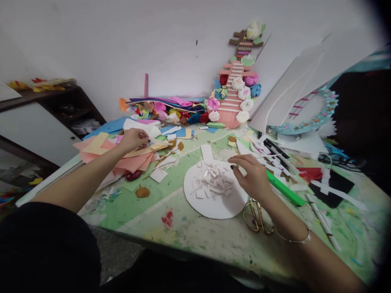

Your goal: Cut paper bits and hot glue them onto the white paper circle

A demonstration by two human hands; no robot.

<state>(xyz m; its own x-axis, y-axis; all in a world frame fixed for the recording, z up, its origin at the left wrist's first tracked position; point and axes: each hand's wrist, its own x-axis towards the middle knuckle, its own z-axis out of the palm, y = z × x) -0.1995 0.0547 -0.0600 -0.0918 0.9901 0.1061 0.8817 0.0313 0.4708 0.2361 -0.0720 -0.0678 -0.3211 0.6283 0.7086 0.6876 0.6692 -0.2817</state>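
My left hand (134, 139) reaches over the pile of paper at the left, its fingertips pinched on a thin white paper strip (160, 142). Below and around it lie peach paper sheets (134, 162) and a curled white sheet (143, 127). My right hand (252, 176) hovers by the right edge of a round white card (203, 208), thumb and fingers apart with nothing seen between them. Many small white paper pieces (210, 183) are heaped on the card, and a white tab (207, 152) sticks out at its top. Gold-handled scissors (258, 217) lie beneath my right wrist.
A flower-covered pink paper guitar (230, 103) leans on the wall. A blue-rimmed round craft piece (305, 129) stands at right. A green cutter-like stick (285, 188), white scraps and a black flat item (334, 189) lie right. A cabinet (39, 130) stands left.
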